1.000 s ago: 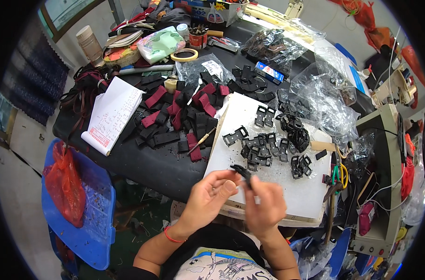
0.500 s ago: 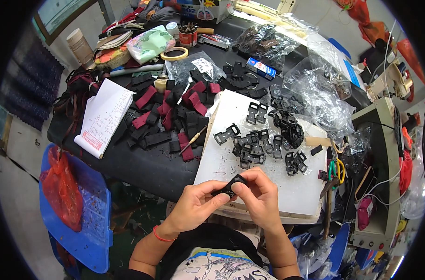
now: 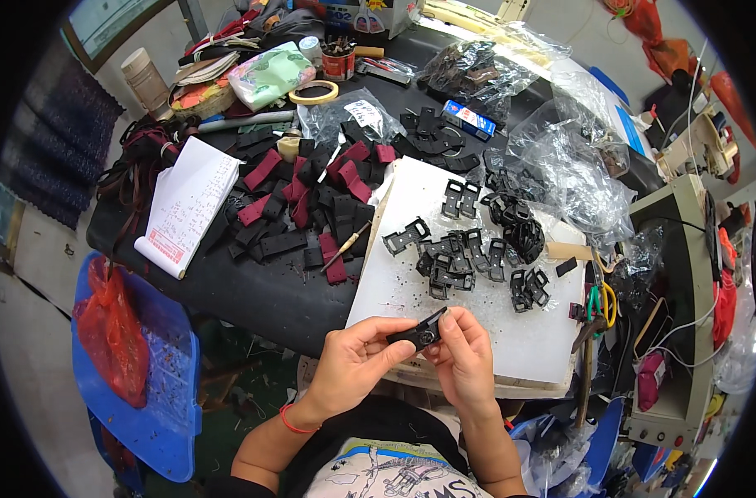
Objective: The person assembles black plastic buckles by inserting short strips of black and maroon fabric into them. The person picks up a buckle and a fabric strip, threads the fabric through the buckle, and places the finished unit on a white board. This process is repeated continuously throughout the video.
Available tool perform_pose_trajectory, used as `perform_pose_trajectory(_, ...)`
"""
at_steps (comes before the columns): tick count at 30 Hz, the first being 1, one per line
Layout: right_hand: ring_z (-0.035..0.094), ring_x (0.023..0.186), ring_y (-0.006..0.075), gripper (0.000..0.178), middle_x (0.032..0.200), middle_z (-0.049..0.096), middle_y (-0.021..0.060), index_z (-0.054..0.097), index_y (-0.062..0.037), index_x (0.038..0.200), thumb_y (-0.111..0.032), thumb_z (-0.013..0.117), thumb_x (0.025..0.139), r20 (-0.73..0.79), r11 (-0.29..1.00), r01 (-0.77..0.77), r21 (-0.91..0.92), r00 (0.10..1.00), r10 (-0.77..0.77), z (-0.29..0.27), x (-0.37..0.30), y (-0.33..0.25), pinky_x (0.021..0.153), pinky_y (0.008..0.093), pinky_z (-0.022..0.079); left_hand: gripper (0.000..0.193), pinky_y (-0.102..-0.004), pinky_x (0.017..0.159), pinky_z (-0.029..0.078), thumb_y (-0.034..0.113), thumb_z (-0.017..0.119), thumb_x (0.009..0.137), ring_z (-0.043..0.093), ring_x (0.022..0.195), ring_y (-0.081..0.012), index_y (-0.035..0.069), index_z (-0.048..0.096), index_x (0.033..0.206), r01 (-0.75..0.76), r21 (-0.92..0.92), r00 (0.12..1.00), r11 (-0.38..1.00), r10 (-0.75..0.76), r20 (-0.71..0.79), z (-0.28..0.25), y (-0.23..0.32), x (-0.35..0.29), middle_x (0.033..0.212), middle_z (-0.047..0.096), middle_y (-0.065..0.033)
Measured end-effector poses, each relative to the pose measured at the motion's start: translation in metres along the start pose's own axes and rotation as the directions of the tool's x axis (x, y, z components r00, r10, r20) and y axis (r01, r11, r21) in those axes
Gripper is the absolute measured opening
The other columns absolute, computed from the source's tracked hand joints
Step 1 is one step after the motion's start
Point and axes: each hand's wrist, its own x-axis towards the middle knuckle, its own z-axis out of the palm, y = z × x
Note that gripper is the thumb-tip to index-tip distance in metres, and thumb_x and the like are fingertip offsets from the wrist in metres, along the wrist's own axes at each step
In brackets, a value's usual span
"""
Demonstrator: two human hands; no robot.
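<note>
Above the near edge of the white board (image 3: pixel 386 286), a short black strap piece (image 3: pixel 419 333) with a small round fitting near its right end is held by both hands. My left hand (image 3: pixel 357 357) pinches its left end between thumb and fingers. My right hand (image 3: pixel 466 353) grips the other end, its thumb up along the edge; the fingers behind are partly hidden. Just beyond my hands, several black plastic buckles (image 3: pixel 451 267) lie on the board, some heaped together. Left of the board is a pile of black strap pieces (image 3: pixel 280 243) and maroon strap pieces (image 3: pixel 263 169).
An awl with a wooden handle (image 3: pixel 346 246) lies on the strap pile. A notepad (image 3: pixel 191 195) is at the left. Scissors with yellow handles (image 3: pixel 609 306) are right of the board. Clear plastic bags (image 3: pixel 573 178) cover the back right. A blue chair (image 3: pixel 175 365) stands at lower left.
The black strap piece has been turned, so its round fitting now faces up. My right thumb has shifted from the strap's face to its right end.
</note>
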Motion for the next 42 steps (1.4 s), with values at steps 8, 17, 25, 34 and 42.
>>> perform_pose_trajectory(8,0.054,0.064,0.0059,0.015,0.077,0.060,0.0013,0.055,-0.0068,0.096,-0.021,0.055,0.095,0.029,0.993,-0.104,0.063,0.994,0.102,0.001,0.001,-0.008,0.057,0.0199,0.044,0.029,-0.0300,0.086,0.054,0.000,0.057,0.089,0.064,0.094,-0.0187,-0.010,0.052,0.116,0.235,-0.392,0.971,0.889,-0.200,0.130,-0.008,0.005,0.006,0.106,0.063,-0.0156)
perform_pose_trajectory(17,0.058,0.067,0.0087,0.017,0.080,0.062,0.0044,0.059,-0.0006,0.101,-0.017,0.056,0.094,0.013,0.972,0.034,-0.234,0.999,-0.032,-0.016,0.002,-0.006,0.058,0.0218,0.048,0.029,-0.0256,0.084,0.051,0.003,0.058,0.090,0.062,0.094,-0.0134,-0.007,0.054,0.117,0.181,-0.115,0.977,0.977,-0.165,0.136,-0.012,0.012,0.012,0.105,0.063,-0.0117)
perform_pose_trajectory(25,0.055,0.087,0.0294,0.027,0.102,0.060,0.0141,0.060,-0.0003,0.109,0.001,0.058,0.082,0.255,-0.127,0.229,-0.965,0.719,-0.646,-0.057,0.034,-0.056,0.078,0.0362,0.046,0.023,-0.0291,0.079,0.047,0.012,0.061,0.085,0.061,0.084,-0.0156,-0.001,0.062,0.105,-0.427,0.687,0.865,0.588,0.488,0.120,-0.013,0.035,0.185,0.095,0.066,-0.0089)
perform_pose_trajectory(34,0.055,0.084,0.0284,0.033,0.094,0.056,0.0123,0.060,-0.0011,0.107,0.009,0.054,0.076,0.403,-0.348,0.232,-0.908,0.709,-0.579,-0.069,0.065,-0.074,0.074,0.0358,0.047,0.028,-0.0399,0.088,0.044,0.010,0.061,0.083,0.057,0.101,-0.0345,0.001,0.058,0.109,-0.540,0.725,0.783,0.428,0.572,0.246,0.005,0.025,0.136,0.106,0.062,-0.0174)
perform_pose_trajectory(42,0.055,0.062,0.0098,0.015,0.077,0.061,0.0046,0.061,0.0014,0.095,0.000,0.066,0.082,-0.073,0.713,0.275,-0.645,0.907,-0.415,-0.019,0.012,-0.048,0.055,0.0235,0.046,0.025,-0.0322,0.055,0.046,0.023,0.058,0.092,0.061,0.065,-0.0175,-0.001,0.062,0.095,-0.264,0.574,0.962,0.775,0.251,0.104,0.038,0.001,0.056,0.078,0.063,-0.0149)
